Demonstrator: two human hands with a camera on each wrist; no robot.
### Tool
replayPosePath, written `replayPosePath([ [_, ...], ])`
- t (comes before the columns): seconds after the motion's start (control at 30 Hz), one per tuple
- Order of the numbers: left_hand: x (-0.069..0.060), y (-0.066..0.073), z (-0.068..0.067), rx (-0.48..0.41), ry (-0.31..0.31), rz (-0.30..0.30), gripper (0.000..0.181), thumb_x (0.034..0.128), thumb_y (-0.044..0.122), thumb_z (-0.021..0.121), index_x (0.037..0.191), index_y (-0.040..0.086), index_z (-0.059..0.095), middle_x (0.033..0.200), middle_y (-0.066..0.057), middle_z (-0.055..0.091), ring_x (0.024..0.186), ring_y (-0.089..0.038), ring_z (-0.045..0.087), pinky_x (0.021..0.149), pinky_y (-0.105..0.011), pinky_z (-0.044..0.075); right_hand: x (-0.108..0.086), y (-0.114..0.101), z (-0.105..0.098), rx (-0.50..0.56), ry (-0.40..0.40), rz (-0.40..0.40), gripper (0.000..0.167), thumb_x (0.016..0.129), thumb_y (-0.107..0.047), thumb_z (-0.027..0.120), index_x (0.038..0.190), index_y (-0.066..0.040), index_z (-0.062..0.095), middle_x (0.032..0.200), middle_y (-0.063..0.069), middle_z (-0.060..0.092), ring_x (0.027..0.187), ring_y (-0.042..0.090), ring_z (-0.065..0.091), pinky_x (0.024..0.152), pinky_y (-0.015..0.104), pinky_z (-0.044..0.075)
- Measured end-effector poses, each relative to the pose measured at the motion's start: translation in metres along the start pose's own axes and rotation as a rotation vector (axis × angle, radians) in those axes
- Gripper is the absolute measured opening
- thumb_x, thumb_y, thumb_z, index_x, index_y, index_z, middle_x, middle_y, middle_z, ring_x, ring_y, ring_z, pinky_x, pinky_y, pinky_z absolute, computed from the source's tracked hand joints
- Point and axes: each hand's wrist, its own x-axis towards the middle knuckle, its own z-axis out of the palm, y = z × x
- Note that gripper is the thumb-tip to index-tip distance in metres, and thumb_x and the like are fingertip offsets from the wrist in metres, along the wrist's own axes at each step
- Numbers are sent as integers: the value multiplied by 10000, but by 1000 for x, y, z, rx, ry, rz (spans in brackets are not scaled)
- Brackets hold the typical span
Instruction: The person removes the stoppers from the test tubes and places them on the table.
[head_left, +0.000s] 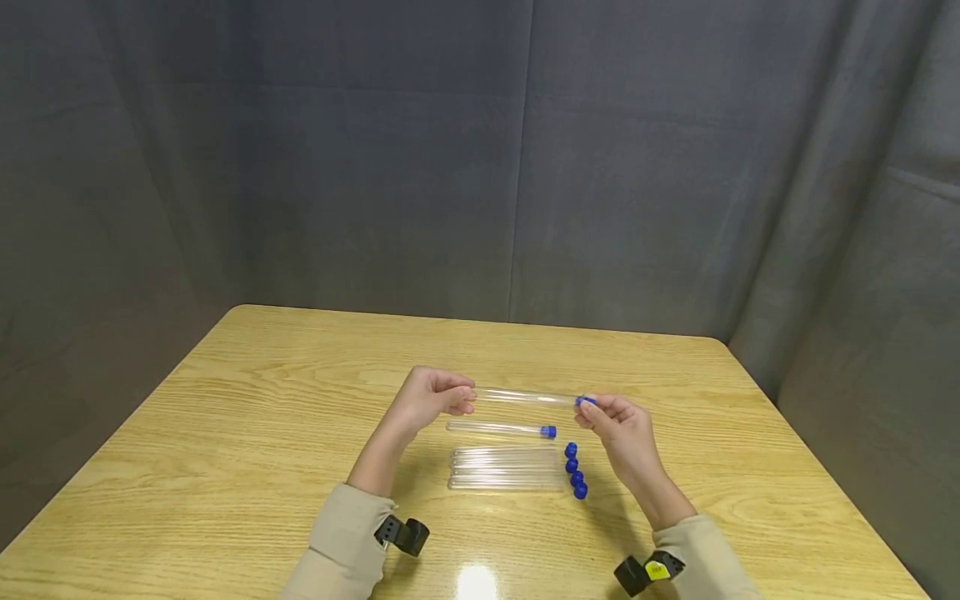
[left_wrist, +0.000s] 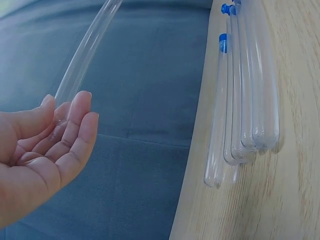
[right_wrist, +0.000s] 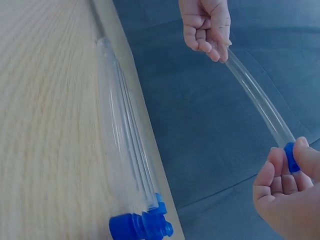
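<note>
A clear test tube (head_left: 525,397) is held level above the table between both hands. My left hand (head_left: 429,400) pinches its rounded end between thumb and fingers. At the other end, my right hand (head_left: 621,429) grips the blue cap (right_wrist: 291,158), which sits at the tube's mouth; how far it is pushed in cannot be made out. Below lies another test tube (head_left: 495,428) with a blue cap (head_left: 549,432) on it. Nearer me, several uncapped test tubes (head_left: 506,469) lie side by side, with several loose blue caps (head_left: 572,466) in a line at their right ends.
The wooden table (head_left: 247,433) reaches out to both sides of the tubes. A dark grey curtain (head_left: 375,183) hangs behind its far edge and along the sides. Each wrist carries a small black camera (head_left: 411,537) over a beige sleeve (head_left: 341,533).
</note>
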Motion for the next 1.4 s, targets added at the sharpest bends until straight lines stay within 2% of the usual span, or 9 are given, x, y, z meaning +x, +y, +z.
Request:
replayPosePath([
  [0.2,1,-1,-1,-22,-13,-9,229,878,6,537,1045,-145,577,872,-203,641,716,-206,643,722,-344,512,-1,0,0,99,-51,23,222,874,61,508,815,-84,664,798,30,664,747,120,634,712,235,502],
  [0.43,2,-2,-2,-26,-15,-18,219,878,-3,534,1042,-141,581,871,-217,637,717,-204,642,730,-345,509,-1,-1,-2,114,-97,71,237,897,42,478,833,-88,666,819,33,661,773,109,630,722,229,498],
  [0.53,2,-2,-3,-27,-15,-19,208,878,-8,531,1031,-136,588,858,-202,642,713,-201,643,724,-337,511,-1,-1,-4,131,-144,84,229,905,29,470,858,-79,667,837,45,660,788,115,626,732,231,495],
  [0.93,1,-1,-8,-34,-48,0,202,878,-29,521,1018,-163,576,838,-196,646,692,-173,642,706,-325,516,1,2,-15,178,-416,76,328,940,71,329,952,-48,634,897,56,650,841,134,602,791,263,472],
  [1.27,0,-2,-13,21,-83,-2,195,884,-38,504,1018,-154,583,829,-181,647,702,-202,645,688,-343,521,7,3,-26,169,-730,44,371,933,119,270,1043,-11,600,929,46,627,867,147,581,802,279,458],
  [1.4,1,-6,-15,26,-59,-4,184,881,-37,509,1004,-144,594,819,-178,646,683,-197,643,669,-332,524,8,-1,-24,154,-757,53,338,944,83,291,1061,-13,594,933,41,627,853,144,581,801,282,458],
])
